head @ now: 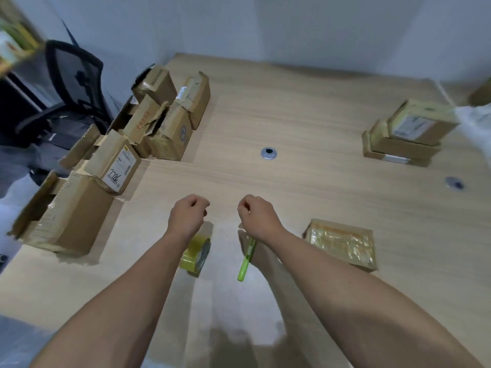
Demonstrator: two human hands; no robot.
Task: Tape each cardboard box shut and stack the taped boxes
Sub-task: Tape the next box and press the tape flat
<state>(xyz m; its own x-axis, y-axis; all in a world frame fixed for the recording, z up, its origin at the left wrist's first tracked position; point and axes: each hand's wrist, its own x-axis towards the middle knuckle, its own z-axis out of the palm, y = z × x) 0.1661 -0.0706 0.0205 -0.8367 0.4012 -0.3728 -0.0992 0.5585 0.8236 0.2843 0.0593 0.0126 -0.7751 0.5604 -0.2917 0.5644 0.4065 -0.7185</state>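
Observation:
Both my hands hover over the wooden table (305,107) with fingers curled, holding nothing. My left hand (188,212) is above a roll of clear yellowish tape (195,254), part of which my forearm hides. My right hand (256,212) is above a green utility knife (246,261) that lies on the table. A flat box wrapped in tape (342,241) lies just right of my right forearm. Several worn cardboard boxes (170,110) with open flaps crowd the table's left side. A stack of three boxes (410,134) stands at the far right.
Two round cable grommets (269,153) (454,184) are set in the tabletop. A black mesh office chair (71,83) stands beyond the left edge. A white plastic bag (475,123) lies at the far right edge. Bare wood lies between the left boxes and the right stack.

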